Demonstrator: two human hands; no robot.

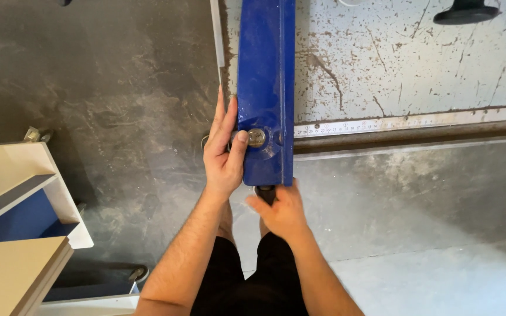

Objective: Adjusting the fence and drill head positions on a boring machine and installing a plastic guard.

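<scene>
Two bare hands work at the near end of a long blue metal arm (266,88) that runs straight away from the person, from the top edge of the view down to just past the near edge of a worn, rust-speckled white metal table (417,58). The arm lies along the table's left edge, its near end overhanging the dark floor (106,117). A round silver bolt head (257,137) sits on the arm's top face near that end.

The left hand (225,152) lies flat against the arm's left side, fingers straight and pressed together, pointing away from the person, with the thumb bent over onto the top face and touching the bolt head. The right hand (282,212) is below the arm's near end, fingers curled around a small black knob (266,192) that sticks out from under the end; how tightly it grips cannot be told.

A steel ruler strip (405,123) runs along the table's near edge, starting beside the arm and going right. A black rounded object (465,13) rests near the table's far right corner. On the floor to the left stands a white and blue wheeled cabinet (24,193), well apart from the hands.
</scene>
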